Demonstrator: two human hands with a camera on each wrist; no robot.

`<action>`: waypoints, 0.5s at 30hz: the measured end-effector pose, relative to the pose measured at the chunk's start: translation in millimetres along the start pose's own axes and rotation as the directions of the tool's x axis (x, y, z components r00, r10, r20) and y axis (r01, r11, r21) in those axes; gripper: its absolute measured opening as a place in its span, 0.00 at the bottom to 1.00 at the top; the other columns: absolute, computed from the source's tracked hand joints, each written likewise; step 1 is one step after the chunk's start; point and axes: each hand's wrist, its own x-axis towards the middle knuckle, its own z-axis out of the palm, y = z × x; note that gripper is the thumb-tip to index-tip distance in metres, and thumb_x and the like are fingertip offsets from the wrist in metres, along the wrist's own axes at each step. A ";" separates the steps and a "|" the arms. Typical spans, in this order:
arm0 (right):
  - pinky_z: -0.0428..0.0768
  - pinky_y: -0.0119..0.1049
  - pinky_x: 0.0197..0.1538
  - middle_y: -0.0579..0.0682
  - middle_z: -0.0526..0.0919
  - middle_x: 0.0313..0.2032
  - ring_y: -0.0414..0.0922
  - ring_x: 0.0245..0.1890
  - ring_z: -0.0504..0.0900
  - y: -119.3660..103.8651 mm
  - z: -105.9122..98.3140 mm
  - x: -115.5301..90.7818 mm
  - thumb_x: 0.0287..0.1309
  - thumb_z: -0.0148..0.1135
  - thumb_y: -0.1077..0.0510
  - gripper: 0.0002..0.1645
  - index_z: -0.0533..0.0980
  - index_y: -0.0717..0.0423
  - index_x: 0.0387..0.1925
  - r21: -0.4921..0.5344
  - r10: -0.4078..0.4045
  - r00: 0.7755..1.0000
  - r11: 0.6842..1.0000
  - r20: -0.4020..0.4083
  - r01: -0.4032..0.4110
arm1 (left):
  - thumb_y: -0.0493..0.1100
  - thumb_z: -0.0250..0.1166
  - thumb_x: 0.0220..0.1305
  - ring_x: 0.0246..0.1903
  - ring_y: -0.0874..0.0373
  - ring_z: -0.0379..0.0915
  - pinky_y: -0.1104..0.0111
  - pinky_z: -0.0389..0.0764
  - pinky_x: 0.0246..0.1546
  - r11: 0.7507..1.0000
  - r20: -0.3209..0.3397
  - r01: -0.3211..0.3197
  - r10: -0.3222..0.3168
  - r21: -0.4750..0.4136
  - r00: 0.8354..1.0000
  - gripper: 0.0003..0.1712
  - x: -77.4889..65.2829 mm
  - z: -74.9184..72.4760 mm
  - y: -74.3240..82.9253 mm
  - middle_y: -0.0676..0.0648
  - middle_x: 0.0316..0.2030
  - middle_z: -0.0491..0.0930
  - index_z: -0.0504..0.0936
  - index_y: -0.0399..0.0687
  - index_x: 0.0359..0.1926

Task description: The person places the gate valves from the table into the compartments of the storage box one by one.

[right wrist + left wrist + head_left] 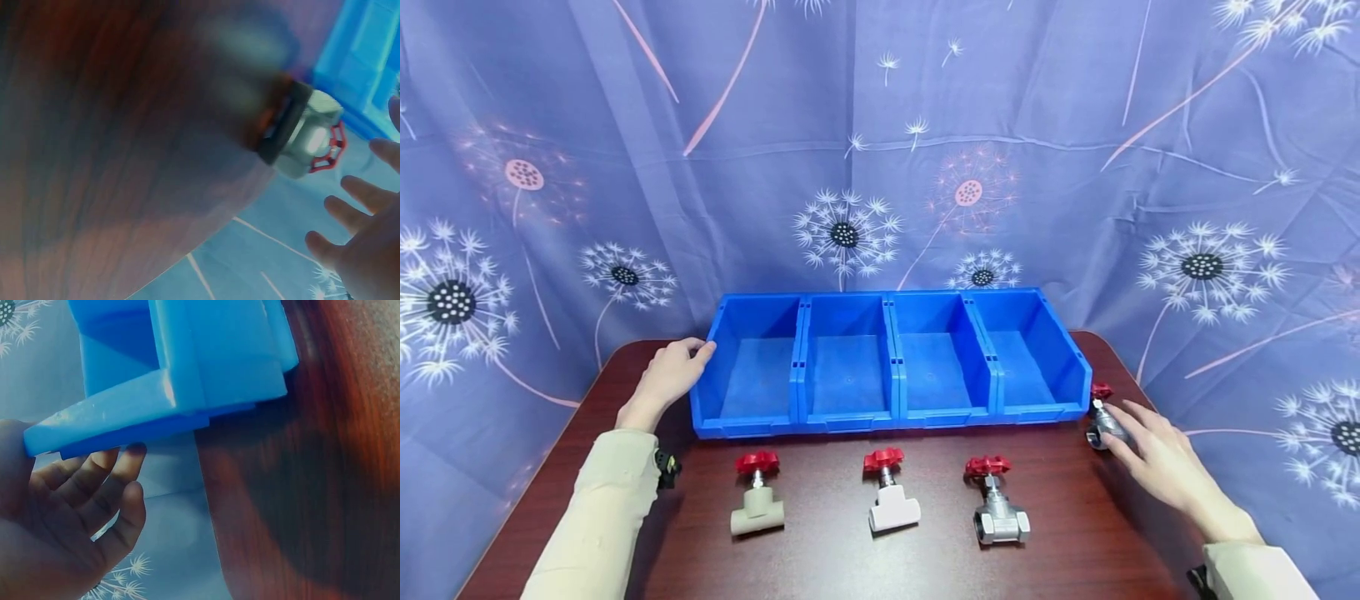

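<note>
A row of blue bins [848, 422], joined side by side, stands at the back of the table. My left hand [664, 382] grips the left outer wall; in the left wrist view, the thumb lies on one side of the blue wall [119, 400] and the fingers on the other. Beside the row's right end is a metal gate valve [1107, 427] with a red handwheel. My right hand [1168, 458] is right next to it, fingers spread. The right wrist view shows a gap between those fingers and the valve [312, 137].
In front of the bins, a beige plastic valve [757, 508], a white plastic valve [893, 507] and another metal valve [1000, 517] stand in a row on the dark red table [820, 567], red handwheels up. A blue dandelion-print curtain [895, 100] hangs behind.
</note>
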 end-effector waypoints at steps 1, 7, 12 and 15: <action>0.64 0.71 0.45 0.70 0.71 0.56 0.70 0.52 0.69 1.8 0.8 0.3 0.60 0.66 0.54 0.28 0.73 0.60 0.60 -0.006 -0.007 1.000 1.000 0.002 0.007 | 0.60 0.45 0.75 0.50 0.31 0.73 0.40 0.71 0.48 1.000 0.000 0.000 0.000 -0.004 1.000 0.36 0.6 0.2 -0.3 0.27 0.52 0.75 0.72 0.30 0.61; 0.65 0.70 0.45 0.69 0.71 0.56 0.70 0.51 0.71 11.7 4.3 1.2 0.58 0.68 0.54 0.27 0.75 0.61 0.57 -0.021 -0.042 0.999 0.999 0.011 0.042 | 0.59 0.44 0.75 0.50 0.32 0.73 0.41 0.71 0.49 1.000 0.001 0.003 -0.003 -0.024 1.000 0.35 2.5 1.4 -0.8 0.26 0.52 0.76 0.72 0.30 0.60; 0.66 0.69 0.45 0.69 0.73 0.55 0.69 0.50 0.73 18.7 7.9 -1.6 0.57 0.69 0.52 0.27 0.76 0.60 0.55 -0.047 -0.070 0.997 0.996 0.032 0.071 | 0.58 0.45 0.75 0.49 0.33 0.74 0.42 0.72 0.47 1.000 -0.009 -0.010 0.010 -0.019 1.000 0.34 5.2 1.4 -1.5 0.27 0.50 0.77 0.73 0.29 0.59; 0.67 0.69 0.44 0.68 0.74 0.54 0.68 0.50 0.74 22.1 9.6 -3.8 0.56 0.69 0.51 0.27 0.76 0.59 0.55 -0.061 -0.084 0.996 0.994 0.037 0.086 | 0.58 0.46 0.75 0.47 0.34 0.74 0.43 0.73 0.45 1.000 -0.015 -0.013 0.013 -0.013 1.000 0.33 7.3 1.4 -1.2 0.28 0.49 0.78 0.74 0.30 0.57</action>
